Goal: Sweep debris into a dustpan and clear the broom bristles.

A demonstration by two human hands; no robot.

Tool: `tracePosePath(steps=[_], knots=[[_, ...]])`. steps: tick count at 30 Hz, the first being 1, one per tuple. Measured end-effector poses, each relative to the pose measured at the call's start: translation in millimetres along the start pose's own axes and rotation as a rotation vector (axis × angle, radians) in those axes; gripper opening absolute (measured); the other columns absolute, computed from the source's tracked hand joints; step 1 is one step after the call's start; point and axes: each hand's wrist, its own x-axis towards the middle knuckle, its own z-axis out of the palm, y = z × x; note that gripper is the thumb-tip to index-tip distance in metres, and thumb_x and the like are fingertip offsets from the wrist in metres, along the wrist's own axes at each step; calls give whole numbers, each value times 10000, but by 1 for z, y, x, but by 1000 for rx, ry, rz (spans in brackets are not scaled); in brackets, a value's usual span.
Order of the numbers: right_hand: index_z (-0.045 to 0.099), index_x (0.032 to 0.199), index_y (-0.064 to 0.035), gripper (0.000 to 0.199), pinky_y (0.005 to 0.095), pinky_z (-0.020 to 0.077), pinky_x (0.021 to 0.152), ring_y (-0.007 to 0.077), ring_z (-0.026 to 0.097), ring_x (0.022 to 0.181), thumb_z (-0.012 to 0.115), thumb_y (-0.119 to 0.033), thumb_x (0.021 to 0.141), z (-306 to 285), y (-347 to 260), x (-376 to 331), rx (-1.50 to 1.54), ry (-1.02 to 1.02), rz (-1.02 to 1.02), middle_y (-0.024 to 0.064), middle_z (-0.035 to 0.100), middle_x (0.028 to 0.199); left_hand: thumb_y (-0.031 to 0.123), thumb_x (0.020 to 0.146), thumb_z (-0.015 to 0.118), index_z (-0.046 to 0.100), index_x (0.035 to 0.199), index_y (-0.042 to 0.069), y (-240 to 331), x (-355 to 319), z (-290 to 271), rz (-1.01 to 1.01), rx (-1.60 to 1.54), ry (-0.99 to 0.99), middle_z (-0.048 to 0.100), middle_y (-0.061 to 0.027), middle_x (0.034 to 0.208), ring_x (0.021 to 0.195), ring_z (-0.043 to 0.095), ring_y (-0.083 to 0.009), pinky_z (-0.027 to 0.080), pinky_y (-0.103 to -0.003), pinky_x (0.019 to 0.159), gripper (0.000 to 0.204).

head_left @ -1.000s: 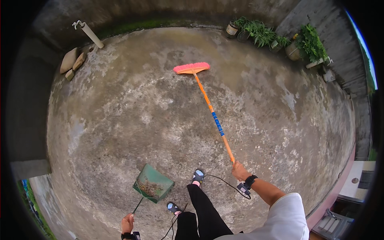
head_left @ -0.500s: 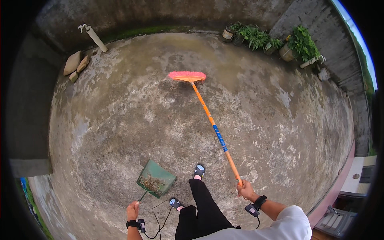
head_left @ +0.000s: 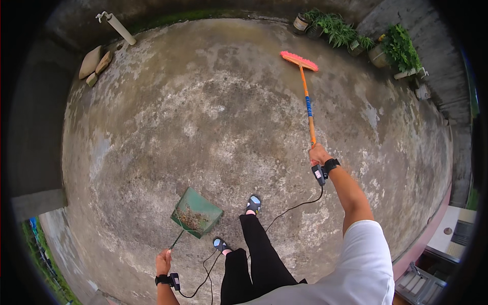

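Note:
My right hand [head_left: 319, 153] is closed round the end of an orange broom [head_left: 309, 109] with a blue-wrapped section on its handle. My right arm is stretched forward, and the broom's pink bristle head lies far out on the concrete, right of the middle. Low on the left, my left hand [head_left: 163, 262] grips the thin handle of a green dustpan [head_left: 199, 206]. The pan stands left of my feet and holds brown debris [head_left: 193, 219]. Each wrist wears a black band with a small cabled device.
Potted plants [head_left: 338, 33] line the far right wall. At the far left are a pipe with a tap [head_left: 121, 29] and several stones [head_left: 92, 62]. Black cables [head_left: 292, 207] hang near my legs. A metal rack-like object [head_left: 419, 284] is at the lower right.
My right hand has pushed forward, carrying the broom head farther away and to the right. My left hand and the dustpan have barely shifted.

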Motion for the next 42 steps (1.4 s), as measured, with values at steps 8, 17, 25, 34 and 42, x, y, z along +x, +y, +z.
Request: tracePosePath(steps=[8, 17, 25, 34, 42], knots=[[416, 779, 48, 201, 390, 441, 559, 382, 519, 635, 487, -94, 655, 59, 164, -352, -433, -213, -63, 240, 506, 645, 313, 792, 447, 586, 828, 74, -26, 7, 0, 67, 72, -44, 470, -70, 512, 483, 468, -155, 384, -286, 490, 279], [424, 729, -4, 145, 263, 396, 335, 113, 429, 348, 502, -126, 717, 83, 151, -494, 345, -374, 134, 43, 447, 478, 264, 779, 442, 588, 829, 70, 28, 9, 2, 124, 60, -58, 564, -165, 742, 715, 542, -302, 413, -332, 642, 247], [446, 690, 13, 106, 303, 341, 257, 158, 448, 301, 409, -79, 727, 68, 2, -192, 22, -94, -218, 77, 452, 420, 269, 782, 438, 589, 829, 71, 33, 38, 18, 144, 76, -4, 562, -154, 688, 653, 547, -293, 413, -337, 597, 253], [523, 605, 56, 118, 300, 414, 377, 221, 531, 414, 439, -21, 634, 71, -204, 12, 71, 50, -251, 146, 520, 487, 294, 807, 426, 588, 831, 40, 54, 31, 39, -64, -172, 54, 433, -32, 474, 439, 412, -99, 342, -252, 434, 302], [507, 524, 5, 205, 309, 441, 415, 231, 560, 475, 444, -87, 695, 119, -173, 0, -590, -227, -371, 121, 537, 493, 261, 807, 443, 584, 830, 45, 40, 29, 57, -127, -86, 129, 545, -179, 682, 607, 532, -274, 410, -312, 574, 259]])
